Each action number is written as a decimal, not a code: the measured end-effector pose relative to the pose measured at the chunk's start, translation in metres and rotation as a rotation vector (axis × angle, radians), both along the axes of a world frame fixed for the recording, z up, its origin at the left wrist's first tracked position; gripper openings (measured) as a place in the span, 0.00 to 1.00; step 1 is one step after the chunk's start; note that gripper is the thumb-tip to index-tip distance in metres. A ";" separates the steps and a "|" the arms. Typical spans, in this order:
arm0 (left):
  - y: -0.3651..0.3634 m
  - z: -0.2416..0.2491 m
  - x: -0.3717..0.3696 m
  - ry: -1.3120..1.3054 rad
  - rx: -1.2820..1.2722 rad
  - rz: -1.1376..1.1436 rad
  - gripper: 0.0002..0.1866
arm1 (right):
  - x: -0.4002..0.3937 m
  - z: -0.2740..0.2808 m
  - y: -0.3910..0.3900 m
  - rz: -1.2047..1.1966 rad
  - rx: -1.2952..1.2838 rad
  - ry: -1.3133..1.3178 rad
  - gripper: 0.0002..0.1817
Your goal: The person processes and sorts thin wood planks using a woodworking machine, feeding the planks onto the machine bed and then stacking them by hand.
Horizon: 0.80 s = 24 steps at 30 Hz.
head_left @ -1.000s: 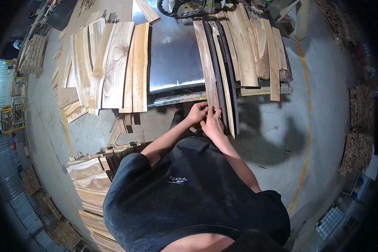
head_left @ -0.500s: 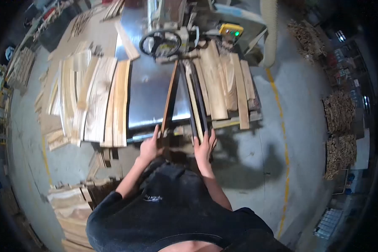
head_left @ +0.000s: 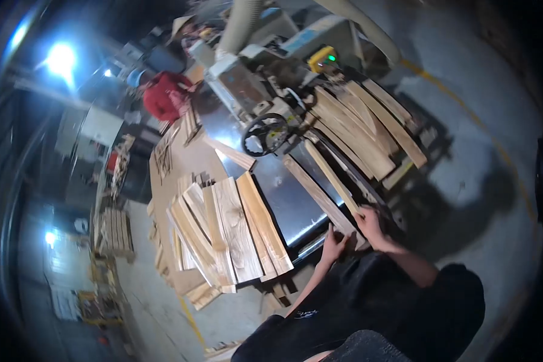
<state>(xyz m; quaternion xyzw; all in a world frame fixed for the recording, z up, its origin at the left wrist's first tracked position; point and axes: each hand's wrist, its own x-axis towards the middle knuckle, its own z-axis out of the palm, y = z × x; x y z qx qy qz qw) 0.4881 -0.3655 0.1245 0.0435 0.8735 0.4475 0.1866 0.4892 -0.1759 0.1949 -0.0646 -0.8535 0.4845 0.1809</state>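
My left hand is closed at the near end of a flat wooden board, which lies on the shiny metal saw table. My right hand grips the near end of a narrow, pale wooden strip. The strip runs alongside the board, at its right, toward the machine with a black handwheel. Both far ends point at the machine's base. Part of each hand's grip is hidden by the fingers.
Several loose boards lie left of the metal surface, and more planks rest at the right. A yellow control box with a green light sits on the machine. Across the table are a person in red and another in a conical hat.
My view has turned left and tilted, bringing the other people into sight. The left board, edge-up before, now shows its broad face. My right hand's fingers have closed around the pale strip.
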 end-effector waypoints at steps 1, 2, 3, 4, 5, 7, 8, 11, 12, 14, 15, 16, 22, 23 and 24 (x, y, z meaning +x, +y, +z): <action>0.009 0.000 -0.005 -0.063 0.109 0.028 0.46 | -0.004 -0.003 -0.001 0.013 0.002 -0.063 0.06; 0.021 -0.001 -0.009 -0.132 0.219 0.066 0.45 | -0.007 -0.003 -0.008 -0.057 -0.017 0.066 0.06; 0.028 -0.047 -0.020 -0.034 0.318 0.090 0.42 | -0.010 -0.010 -0.007 -0.012 -0.027 0.042 0.06; 0.034 -0.093 -0.028 0.061 0.427 0.125 0.39 | -0.012 -0.024 -0.010 -0.031 -0.013 0.008 0.07; 0.044 -0.075 -0.025 -0.217 0.639 0.183 0.35 | -0.015 -0.037 -0.011 -0.012 0.012 0.054 0.07; 0.050 -0.051 -0.031 -0.601 0.976 0.254 0.28 | -0.014 -0.050 -0.013 0.031 -0.016 -0.020 0.10; 0.046 -0.051 -0.033 -0.697 1.101 0.265 0.25 | -0.012 -0.052 -0.018 0.050 -0.076 -0.139 0.12; 0.028 -0.007 -0.016 -0.756 1.162 0.473 0.30 | -0.022 -0.041 -0.028 0.125 -0.239 -0.159 0.14; 0.019 -0.001 -0.012 -0.741 1.234 0.531 0.34 | -0.029 -0.063 -0.031 0.255 -0.319 -0.135 0.14; -0.007 -0.038 -0.014 -0.855 1.529 0.139 0.37 | -0.028 0.013 -0.034 0.208 -0.120 -0.417 0.14; -0.012 -0.039 -0.001 -0.834 1.492 0.169 0.38 | -0.026 0.015 -0.039 0.193 -0.143 -0.401 0.14; 0.007 0.010 0.005 -0.725 1.040 0.612 0.40 | -0.024 0.005 -0.044 0.176 -0.163 -0.377 0.15; 0.005 -0.004 0.033 -0.763 0.999 0.565 0.35 | 0.013 -0.060 -0.061 0.313 -0.448 -0.437 0.27; 0.008 -0.002 0.036 -0.539 0.888 0.588 0.34 | 0.012 -0.058 -0.059 0.330 -0.554 -0.493 0.27; 0.012 0.001 0.037 -0.322 0.764 0.603 0.34 | 0.014 -0.053 -0.055 0.313 -0.712 -0.561 0.27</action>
